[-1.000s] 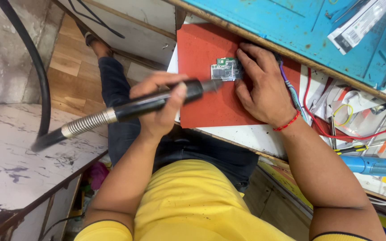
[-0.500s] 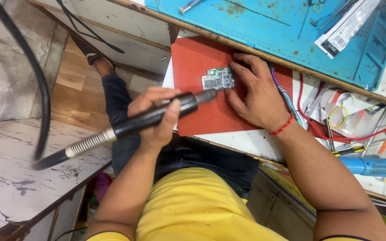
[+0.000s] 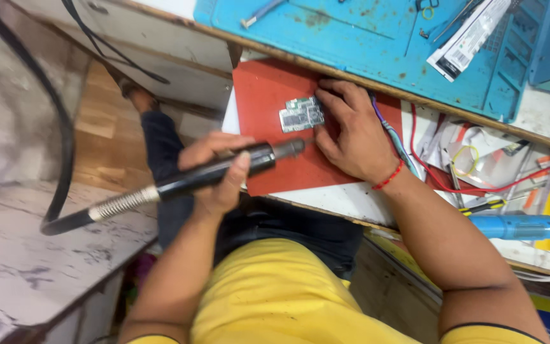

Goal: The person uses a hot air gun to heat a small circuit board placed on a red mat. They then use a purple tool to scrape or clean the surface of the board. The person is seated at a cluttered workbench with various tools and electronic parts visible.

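So the small circuit board [image 3: 301,114] lies on the red mat [image 3: 268,95], pinned by the right hand [image 3: 351,130] fingers; left hand [image 3: 218,172] fingers clamp the black handpiece [image 3: 224,171], tip just below-left of it.

Electronics repair workshop, small bench setup. Evidence: blue work mat [image 3: 377,38] across the top of the frame with tweezers [image 3: 463,16] and small tools on it, red mat [image 3: 268,95] at centre carrying a bare circuit board [image 3: 301,114]. Hot-air wand [image 3: 224,173] with thick black hose [image 3: 65,159] running up the left side. Right of frame: loose red wire [image 3: 479,188], cable clutter, blue-handled tool [image 3: 515,227] on the worn wooden surface [image 3: 345,200]. Wood floor [image 3: 100,134] at left.
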